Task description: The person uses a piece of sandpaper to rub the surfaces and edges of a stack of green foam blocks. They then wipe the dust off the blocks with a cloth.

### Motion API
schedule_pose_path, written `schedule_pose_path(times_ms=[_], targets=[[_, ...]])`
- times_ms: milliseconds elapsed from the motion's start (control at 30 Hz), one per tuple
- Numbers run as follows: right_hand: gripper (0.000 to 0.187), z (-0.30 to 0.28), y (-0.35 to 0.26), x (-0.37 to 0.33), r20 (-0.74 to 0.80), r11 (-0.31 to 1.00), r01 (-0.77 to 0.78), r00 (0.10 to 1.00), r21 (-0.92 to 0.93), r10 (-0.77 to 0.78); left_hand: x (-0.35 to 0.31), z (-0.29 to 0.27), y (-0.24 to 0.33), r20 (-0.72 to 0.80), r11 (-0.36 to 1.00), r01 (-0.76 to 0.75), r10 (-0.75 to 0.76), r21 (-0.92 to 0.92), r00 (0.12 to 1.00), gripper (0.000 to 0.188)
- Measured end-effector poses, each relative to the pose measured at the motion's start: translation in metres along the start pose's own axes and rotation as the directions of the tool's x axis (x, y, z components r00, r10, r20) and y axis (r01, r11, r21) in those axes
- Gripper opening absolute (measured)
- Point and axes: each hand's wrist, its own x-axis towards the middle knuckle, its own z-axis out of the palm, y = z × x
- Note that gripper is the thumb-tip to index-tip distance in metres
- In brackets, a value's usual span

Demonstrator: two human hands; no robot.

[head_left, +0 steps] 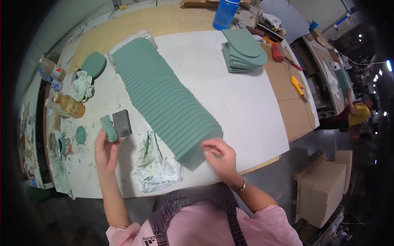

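My left hand (107,152) is raised over the left part of the table, its fingers closed on a small green pad (108,128) that looks like a sponge. Right of it lies a dark grey block (122,123). A long row of green flat panels (164,92) leans in overlapping layers from the far left toward me. At the near end, my right hand (220,158) has its thumb and fingers pinched at the right edge of the nearest green panel (196,155). Between my hands lies a crumpled, green-stained white cloth (154,168).
A stack of rounded green panels (244,53) stands far right, near a blue bottle (226,14). A red-headed mallet (278,52) and yellow tool (297,86) lie right. Round green discs (94,65), a rag (83,86) and bottles (69,105) sit left. Cardboard boxes (324,188) stand beside the table.
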Motion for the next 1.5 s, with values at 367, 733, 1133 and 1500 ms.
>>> schedule_pose_path(times_ms=[367,733,1133,1500], targets=[[0.032,-0.017,0.016,0.068,-0.110,0.809,0.423,0.857,-0.408,-0.504,0.048,0.069,0.011,0.152,0.450,-0.263,0.267,0.853,0.952,0.031],[0.031,0.003,0.036,0.094,-0.076,0.748,0.441,0.836,-0.495,-0.544,0.155,0.160,-0.014,0.675,-0.258,-0.624,0.248,0.738,0.695,0.031],[0.035,0.002,0.043,0.093,-0.035,0.756,0.426,0.861,-0.497,-0.508,0.142,0.126,0.005,0.642,-0.308,-0.569,0.260,0.763,0.721,0.033],[0.035,0.001,0.042,0.094,-0.048,0.761,0.417,0.862,-0.498,-0.504,0.137,0.097,0.014,0.562,-0.283,-0.493,0.265,0.822,0.784,0.036]])
